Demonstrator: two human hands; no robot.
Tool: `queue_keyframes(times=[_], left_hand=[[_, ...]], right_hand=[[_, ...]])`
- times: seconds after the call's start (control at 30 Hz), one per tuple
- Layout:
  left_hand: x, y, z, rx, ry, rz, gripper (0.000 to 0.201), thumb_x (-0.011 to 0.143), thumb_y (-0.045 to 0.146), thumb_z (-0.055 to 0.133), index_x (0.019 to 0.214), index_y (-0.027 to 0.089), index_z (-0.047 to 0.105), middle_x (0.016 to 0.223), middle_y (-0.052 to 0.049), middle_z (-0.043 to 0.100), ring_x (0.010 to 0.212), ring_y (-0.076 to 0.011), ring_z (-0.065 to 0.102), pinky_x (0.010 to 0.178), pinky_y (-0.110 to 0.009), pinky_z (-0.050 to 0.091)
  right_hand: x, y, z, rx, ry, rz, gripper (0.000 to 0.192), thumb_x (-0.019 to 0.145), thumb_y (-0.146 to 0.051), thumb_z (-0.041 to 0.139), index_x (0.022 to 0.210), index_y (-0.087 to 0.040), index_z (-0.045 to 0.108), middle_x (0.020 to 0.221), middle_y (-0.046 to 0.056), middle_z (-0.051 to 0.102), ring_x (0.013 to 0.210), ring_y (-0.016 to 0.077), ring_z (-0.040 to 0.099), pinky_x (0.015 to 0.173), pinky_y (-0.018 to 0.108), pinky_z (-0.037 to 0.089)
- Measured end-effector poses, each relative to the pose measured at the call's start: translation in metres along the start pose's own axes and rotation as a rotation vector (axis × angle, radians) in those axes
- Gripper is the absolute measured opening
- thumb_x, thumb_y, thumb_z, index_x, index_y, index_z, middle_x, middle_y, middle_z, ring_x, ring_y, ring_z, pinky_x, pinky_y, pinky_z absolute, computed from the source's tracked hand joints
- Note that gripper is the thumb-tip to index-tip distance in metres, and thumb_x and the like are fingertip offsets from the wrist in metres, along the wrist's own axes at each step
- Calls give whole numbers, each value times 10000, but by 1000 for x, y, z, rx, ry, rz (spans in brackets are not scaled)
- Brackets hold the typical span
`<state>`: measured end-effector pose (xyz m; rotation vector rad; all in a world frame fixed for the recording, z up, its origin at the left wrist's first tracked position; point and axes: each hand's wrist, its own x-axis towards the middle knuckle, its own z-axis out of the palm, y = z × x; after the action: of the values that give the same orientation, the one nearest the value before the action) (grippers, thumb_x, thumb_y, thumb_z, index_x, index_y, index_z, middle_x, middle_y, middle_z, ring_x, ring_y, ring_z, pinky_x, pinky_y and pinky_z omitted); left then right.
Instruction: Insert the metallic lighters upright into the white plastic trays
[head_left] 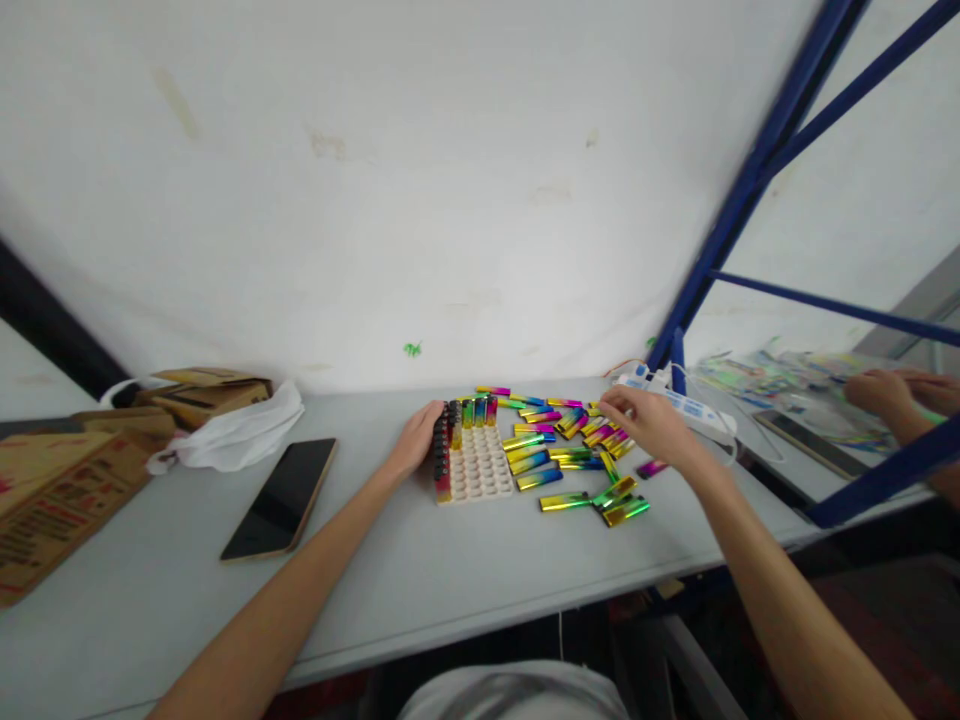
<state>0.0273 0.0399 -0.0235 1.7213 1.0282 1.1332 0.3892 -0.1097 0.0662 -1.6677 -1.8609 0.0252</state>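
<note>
A white tray with rows of holes [480,475] lies on the table before me. Lighters with black tops [441,450] stand along its left edge, and a few shiny multicoloured ones [478,411] stand in its back row. My left hand [418,437] is closed around the tray's left side, against the standing lighters; its fingertips are partly hidden. Right of the tray spreads a loose pile of metallic rainbow lighters [566,455]. Over the far right of that pile is my right hand [637,418], fingers bent together in a pinch. What it pinches is too small to make out.
A dark phone [281,498] lies to the left, near a white plastic bag [232,435] and cardboard boxes [67,480]. At right are a white power strip [679,402] and a blue metal frame [735,210]. Beyond it, another person's hands [892,393] show near another phone [810,443].
</note>
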Motion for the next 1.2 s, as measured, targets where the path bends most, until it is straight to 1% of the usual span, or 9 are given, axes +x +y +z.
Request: queue_keyframes(times=[0.1, 0.3, 0.43, 0.57, 0.73, 0.83, 0.93, 1.1, 1.2], left_hand=[[1, -1, 1, -1, 16, -17, 577, 879, 729, 479, 893, 201, 712, 1007, -72, 768, 1053, -301, 627, 1012, -401, 481], [1, -5, -1, -5, 17, -21, 640, 881, 774, 461, 940, 197, 732, 1053, -75, 780, 1084, -302, 639, 1058, -411, 465], [3, -10, -2, 6, 20, -60, 752, 848, 867, 402, 859, 185, 720, 988, -89, 784, 1032, -304, 660, 1061, -432, 465], [5, -12, -4, 21, 20, -41, 769, 833, 885, 396, 830, 182, 708, 970, -100, 783, 1016, -308, 665, 1063, -445, 466], [4, -9, -4, 14, 22, -5, 659, 877, 787, 448, 883, 187, 721, 1035, -96, 785, 1065, -306, 663, 1087, -438, 458], [4, -8, -4, 8, 30, -15, 634, 880, 762, 455, 889, 190, 728, 1036, -94, 790, 1077, -311, 663, 1084, -431, 464], [4, -8, -4, 29, 26, -9, 637, 887, 755, 443, 897, 187, 732, 1057, -95, 789, 1081, -308, 662, 1089, -428, 460], [3, -6, -3, 36, 24, -18, 673, 878, 775, 430, 921, 177, 735, 1063, -91, 790, 1075, -301, 665, 1094, -431, 456], [2, -4, -3, 33, 15, -21, 676, 879, 776, 428, 923, 174, 734, 1058, -88, 789, 1080, -298, 662, 1096, -428, 454]], right_hand=[[-22, 28, -14, -19, -36, 77, 263, 931, -440, 579, 917, -218, 719, 872, 97, 776, 749, 235, 710, 696, 350, 546], [-57, 55, -7, -33, -41, 110, 312, 932, -486, 560, 920, -236, 747, 938, 101, 782, 790, 246, 729, 713, 378, 582], [-64, 75, -6, -87, -8, 191, 254, 911, -432, 588, 905, -224, 734, 869, 96, 780, 763, 256, 736, 704, 381, 578], [-56, 92, -3, -186, -18, 220, 170, 885, -303, 600, 885, -196, 732, 890, 108, 784, 781, 259, 736, 760, 396, 572], [-28, 95, 3, -221, -53, 104, 200, 850, -198, 617, 972, -174, 774, 1069, 146, 783, 977, 279, 731, 936, 425, 551], [-17, 93, 2, -167, -149, 101, 196, 828, -177, 636, 957, -178, 784, 1047, 133, 787, 957, 263, 734, 904, 393, 568], [-20, 93, -1, -72, -244, 89, 191, 833, -194, 640, 960, -195, 782, 1011, 106, 788, 900, 235, 735, 824, 345, 583], [-32, 94, -3, -33, -350, -6, 227, 810, -181, 613, 974, -181, 771, 1098, 119, 758, 1018, 263, 708, 949, 387, 554], [-31, 97, -2, -52, -381, 1, 246, 845, -273, 603, 985, -158, 769, 1087, 149, 739, 983, 286, 700, 933, 421, 557]])
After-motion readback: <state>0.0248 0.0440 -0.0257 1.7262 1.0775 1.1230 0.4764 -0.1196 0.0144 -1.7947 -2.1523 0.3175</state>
